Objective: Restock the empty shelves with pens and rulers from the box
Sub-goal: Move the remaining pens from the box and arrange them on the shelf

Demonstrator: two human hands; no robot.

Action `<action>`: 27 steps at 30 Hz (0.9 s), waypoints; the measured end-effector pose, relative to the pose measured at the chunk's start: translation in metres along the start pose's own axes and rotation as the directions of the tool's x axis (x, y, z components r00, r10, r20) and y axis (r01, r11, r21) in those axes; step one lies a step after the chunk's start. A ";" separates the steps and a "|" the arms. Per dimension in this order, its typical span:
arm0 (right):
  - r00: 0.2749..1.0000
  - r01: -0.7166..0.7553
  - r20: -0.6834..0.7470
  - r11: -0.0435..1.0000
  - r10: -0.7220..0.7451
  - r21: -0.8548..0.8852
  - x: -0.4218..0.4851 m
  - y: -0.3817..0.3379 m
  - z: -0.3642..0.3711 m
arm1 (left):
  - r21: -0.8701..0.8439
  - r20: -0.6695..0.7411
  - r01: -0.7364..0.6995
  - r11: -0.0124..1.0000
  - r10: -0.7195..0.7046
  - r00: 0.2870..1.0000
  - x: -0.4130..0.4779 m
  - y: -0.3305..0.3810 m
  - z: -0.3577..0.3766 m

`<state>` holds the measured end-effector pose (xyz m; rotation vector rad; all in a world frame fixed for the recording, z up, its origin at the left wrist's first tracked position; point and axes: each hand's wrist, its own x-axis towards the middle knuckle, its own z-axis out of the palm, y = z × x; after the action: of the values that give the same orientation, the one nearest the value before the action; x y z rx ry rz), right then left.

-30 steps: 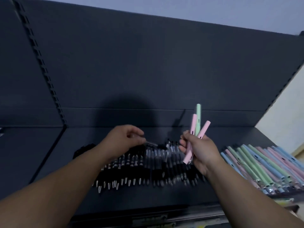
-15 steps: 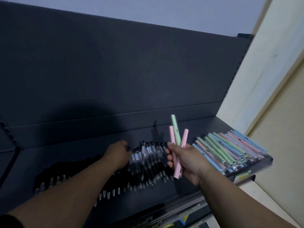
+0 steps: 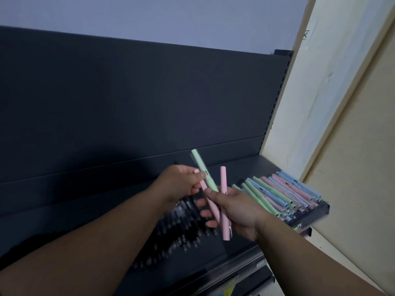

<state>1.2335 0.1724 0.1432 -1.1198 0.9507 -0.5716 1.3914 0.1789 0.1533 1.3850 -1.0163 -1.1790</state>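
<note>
My right hand [image 3: 237, 210] grips three pastel pens over the dark shelf [image 3: 252, 167]: a green pen [image 3: 199, 167] and two pink pens, one of them upright [image 3: 223, 189]. My left hand [image 3: 181, 182] pinches the green pen near its clip with thumb and fingers. Below the hands, a row of black pens [image 3: 181, 229] lies on the shelf, blurred. To the right lies a row of pastel pens [image 3: 277, 193] in green, blue and pink, tips toward the shelf's front edge.
The shelf's dark back panel [image 3: 128, 103] rises behind. A cream wall [image 3: 320, 124] stands close on the right, next to the pastel row. A lower shelf's front edge [image 3: 245, 272] shows beneath. The box is out of view.
My left hand left the black pens and moved right to pinch the green pen in my right hand. The view swung right and the hands came together.
</note>
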 end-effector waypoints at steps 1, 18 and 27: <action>1.000 0.000 0.006 1.000 0.000 -0.013 -0.001 -0.003 -0.007 | -0.035 -0.049 -0.013 0.999 0.011 0.999 0.006 0.003 0.002; 0.961 -0.083 0.244 0.975 0.133 -0.204 0.034 -0.069 -0.265 | -0.043 -0.098 0.115 0.992 -0.119 0.988 0.109 0.028 0.233; 0.997 -0.047 0.020 0.816 0.071 -0.576 0.075 -0.053 -0.325 | 0.500 -0.240 0.445 0.743 -0.375 0.895 0.133 0.014 0.275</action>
<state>0.9943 -0.0656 0.1254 -1.6294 1.1574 -0.2004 1.1430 0.0013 0.1452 2.2059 -1.0273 -1.1338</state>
